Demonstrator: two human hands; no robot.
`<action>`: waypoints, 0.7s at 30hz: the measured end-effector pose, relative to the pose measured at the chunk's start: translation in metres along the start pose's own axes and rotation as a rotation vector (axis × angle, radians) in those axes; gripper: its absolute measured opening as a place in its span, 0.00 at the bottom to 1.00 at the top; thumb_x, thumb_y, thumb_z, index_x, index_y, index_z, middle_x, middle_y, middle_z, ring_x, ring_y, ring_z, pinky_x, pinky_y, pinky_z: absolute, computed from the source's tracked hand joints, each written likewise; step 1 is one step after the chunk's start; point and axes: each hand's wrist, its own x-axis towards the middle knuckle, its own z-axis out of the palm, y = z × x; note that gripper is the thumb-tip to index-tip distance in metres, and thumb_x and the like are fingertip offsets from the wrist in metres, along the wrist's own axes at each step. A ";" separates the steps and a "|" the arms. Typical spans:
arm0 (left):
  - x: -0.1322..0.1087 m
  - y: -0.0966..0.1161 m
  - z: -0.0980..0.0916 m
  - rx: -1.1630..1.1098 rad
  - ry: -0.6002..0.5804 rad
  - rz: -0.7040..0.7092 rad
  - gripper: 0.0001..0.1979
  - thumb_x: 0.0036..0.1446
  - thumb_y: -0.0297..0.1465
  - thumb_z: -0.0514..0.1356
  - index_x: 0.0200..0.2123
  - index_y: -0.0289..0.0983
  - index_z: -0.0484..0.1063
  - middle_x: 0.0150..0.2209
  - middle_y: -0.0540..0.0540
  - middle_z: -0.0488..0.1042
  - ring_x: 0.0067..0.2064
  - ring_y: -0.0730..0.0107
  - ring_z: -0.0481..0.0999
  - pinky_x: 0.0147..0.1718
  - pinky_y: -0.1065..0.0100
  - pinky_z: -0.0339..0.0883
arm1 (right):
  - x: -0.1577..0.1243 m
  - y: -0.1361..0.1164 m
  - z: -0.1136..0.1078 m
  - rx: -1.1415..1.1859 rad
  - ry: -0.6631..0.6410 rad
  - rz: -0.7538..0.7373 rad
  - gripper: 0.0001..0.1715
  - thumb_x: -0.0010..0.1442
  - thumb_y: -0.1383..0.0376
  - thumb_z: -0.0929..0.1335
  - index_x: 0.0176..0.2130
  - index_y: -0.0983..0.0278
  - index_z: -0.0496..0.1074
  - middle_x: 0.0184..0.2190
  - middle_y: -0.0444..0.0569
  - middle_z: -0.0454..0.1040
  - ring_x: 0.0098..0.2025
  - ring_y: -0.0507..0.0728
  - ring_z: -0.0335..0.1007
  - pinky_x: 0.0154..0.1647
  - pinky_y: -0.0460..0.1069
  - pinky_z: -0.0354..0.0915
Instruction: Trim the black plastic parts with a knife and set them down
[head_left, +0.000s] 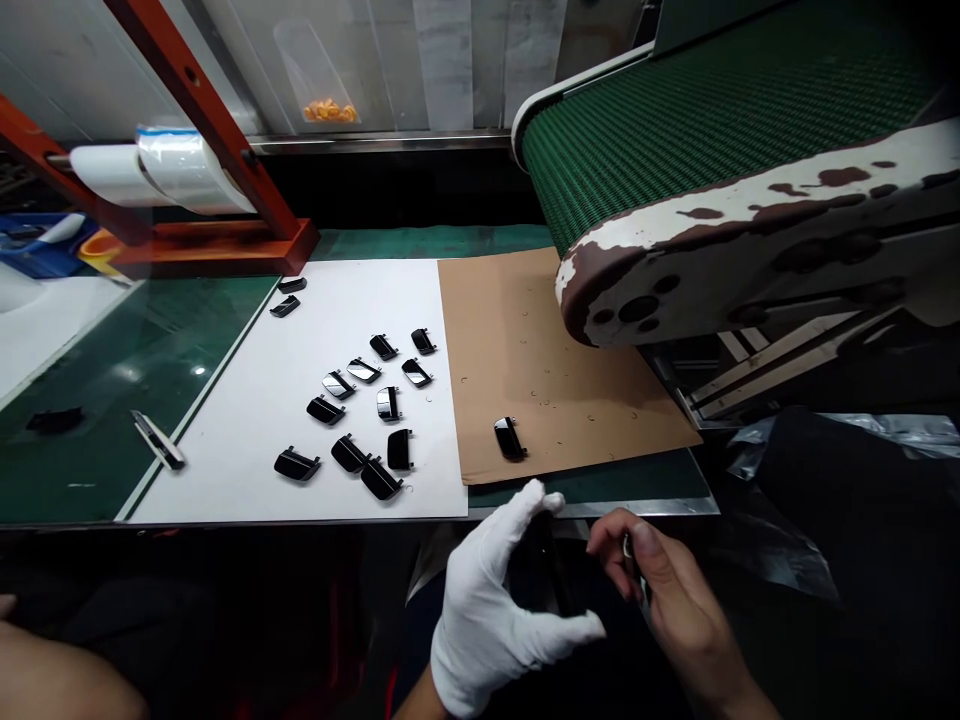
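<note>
Pinching a black part (541, 570) edge-on just below the table (600, 490) rim, the gloved left hand (499, 610) is curled around it, while the bare right hand (675, 600) grips a thin tool (630, 560) just beside it, its tip too dark to make out. To do this well, I judge, only the glove should touch the glossy face, and the tool should come in slowly along an edge. Like parts (360, 420) lie on the white sheet (247, 420), a lone part (510, 438) on the cardboard (525, 340).
</note>
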 end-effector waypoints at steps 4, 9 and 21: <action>0.004 0.006 -0.007 0.259 -0.052 0.043 0.39 0.49 0.42 0.69 0.61 0.39 0.59 0.50 0.40 0.75 0.50 0.57 0.77 0.52 0.61 0.71 | 0.004 0.014 -0.010 -0.042 -0.051 0.005 0.28 0.61 0.42 0.60 0.32 0.62 0.69 0.17 0.39 0.56 0.20 0.52 0.52 0.22 0.48 0.50; 0.006 0.008 -0.015 0.536 -0.075 -0.035 0.39 0.47 0.34 0.71 0.61 0.36 0.59 0.49 0.39 0.75 0.50 0.56 0.76 0.50 0.60 0.73 | 0.007 0.028 -0.015 -0.094 -0.048 0.008 0.27 0.53 0.42 0.68 0.36 0.61 0.71 0.19 0.37 0.58 0.20 0.51 0.54 0.21 0.47 0.55; 0.009 0.006 -0.019 0.642 -0.134 -0.172 0.38 0.48 0.34 0.70 0.60 0.31 0.60 0.48 0.35 0.75 0.49 0.52 0.76 0.48 0.56 0.73 | 0.013 0.035 -0.007 0.035 0.049 0.174 0.16 0.51 0.54 0.74 0.34 0.63 0.76 0.25 0.48 0.79 0.32 0.60 0.78 0.36 0.52 0.72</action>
